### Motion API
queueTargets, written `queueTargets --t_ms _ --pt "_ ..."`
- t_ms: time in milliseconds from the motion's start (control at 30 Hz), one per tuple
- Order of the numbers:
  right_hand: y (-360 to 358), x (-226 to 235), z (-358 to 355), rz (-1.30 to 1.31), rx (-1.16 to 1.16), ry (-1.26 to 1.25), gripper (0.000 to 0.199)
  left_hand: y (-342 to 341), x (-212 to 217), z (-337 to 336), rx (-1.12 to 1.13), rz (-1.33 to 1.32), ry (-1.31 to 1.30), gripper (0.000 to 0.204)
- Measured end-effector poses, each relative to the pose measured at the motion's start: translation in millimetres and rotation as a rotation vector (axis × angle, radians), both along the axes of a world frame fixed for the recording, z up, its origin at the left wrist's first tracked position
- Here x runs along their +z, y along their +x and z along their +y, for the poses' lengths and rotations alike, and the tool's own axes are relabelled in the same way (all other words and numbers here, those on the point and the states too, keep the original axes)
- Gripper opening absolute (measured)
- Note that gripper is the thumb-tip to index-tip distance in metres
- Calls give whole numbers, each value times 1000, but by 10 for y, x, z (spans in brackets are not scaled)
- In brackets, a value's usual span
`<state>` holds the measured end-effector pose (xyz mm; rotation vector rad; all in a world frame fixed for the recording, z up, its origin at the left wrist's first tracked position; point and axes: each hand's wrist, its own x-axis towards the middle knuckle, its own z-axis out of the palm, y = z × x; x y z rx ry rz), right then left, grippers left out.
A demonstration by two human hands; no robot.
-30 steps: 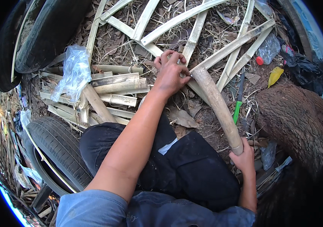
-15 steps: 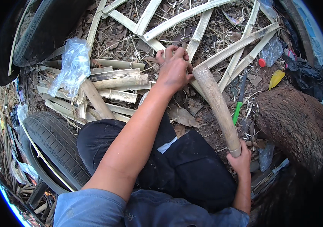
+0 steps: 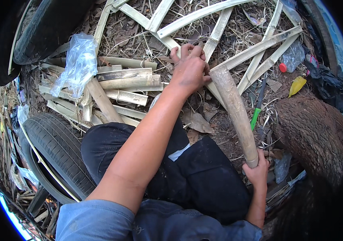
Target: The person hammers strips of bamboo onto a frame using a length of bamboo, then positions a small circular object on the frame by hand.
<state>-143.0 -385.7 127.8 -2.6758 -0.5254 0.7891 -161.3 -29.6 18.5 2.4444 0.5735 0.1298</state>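
My left hand (image 3: 189,68) is curled over a long split bamboo strip (image 3: 216,92) lying across the ground, its fingers bent round the strip where other strips meet it. What its fingertips press on is partly hidden. My right hand (image 3: 256,168) is wrapped round the near end of a thick bamboo piece (image 3: 237,116). The far end of that piece rests beside my left hand, by the end of another pale strip (image 3: 260,47). A curved bamboo strip (image 3: 195,19) lies joined to the frame of strips beyond my left hand.
A knife with a green handle (image 3: 255,119) lies right of the thick bamboo. A tree trunk (image 3: 312,134) rises at right. At left are a pile of split bamboo (image 3: 127,80), a clear plastic bag (image 3: 79,60) and a tyre (image 3: 59,148). A yellow leaf (image 3: 297,86) lies at far right.
The whole view has shifted slightly, so the bamboo strips and both hands appear a little further right. Both hands keep their holds, and the thick bamboo stays in nearly the same pose.
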Motion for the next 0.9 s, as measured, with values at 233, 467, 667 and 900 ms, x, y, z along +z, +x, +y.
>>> queueTargets --t_ms 233,467,667,900 --pt "-35 -33 -35 -27 25 -8 43 -3 -1 -4 2 -2 16 20" --pt "-23 -12 6 -43 0 -26 41 -2 17 6 -10 1 -11 22" --pt "9 -38 1 25 -27 -72 42 -3 -20 2 7 -25 -34 18" --pt "-37 -13 8 13 -37 -56 39 1 -27 12 -3 -19 -10 18"
